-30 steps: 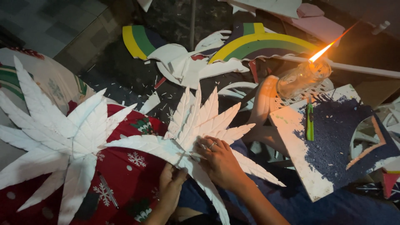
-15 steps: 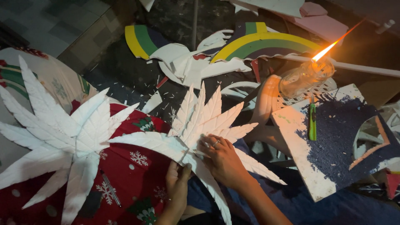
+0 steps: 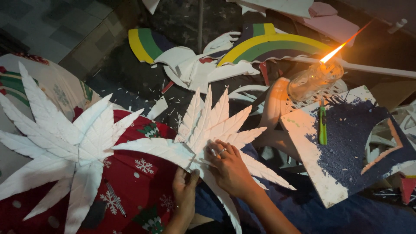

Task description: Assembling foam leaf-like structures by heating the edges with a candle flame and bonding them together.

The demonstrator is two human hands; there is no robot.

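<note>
1. The left hand (image 3: 184,190) pinches the lower edge of a white foam leaf (image 3: 212,134).
2. The right hand (image 3: 227,167) presses flat on its centre.
3. The leaf lies across a red snowflake cloth (image 3: 138,186), near a lit candle jar (image 3: 314,80).

We saw second white foam leaf (image 3: 56,143) at left on red snowflake-patterned cloth (image 3: 138,182). We noted lit flame at glass jar (image 3: 314,80), green utility knife (image 3: 323,125) on blue-smeared white board (image 3: 303,143), and green-yellow rainbow arc pieces (image 3: 277,43) among white foam scraps (image 3: 190,69) on dark floor.
</note>
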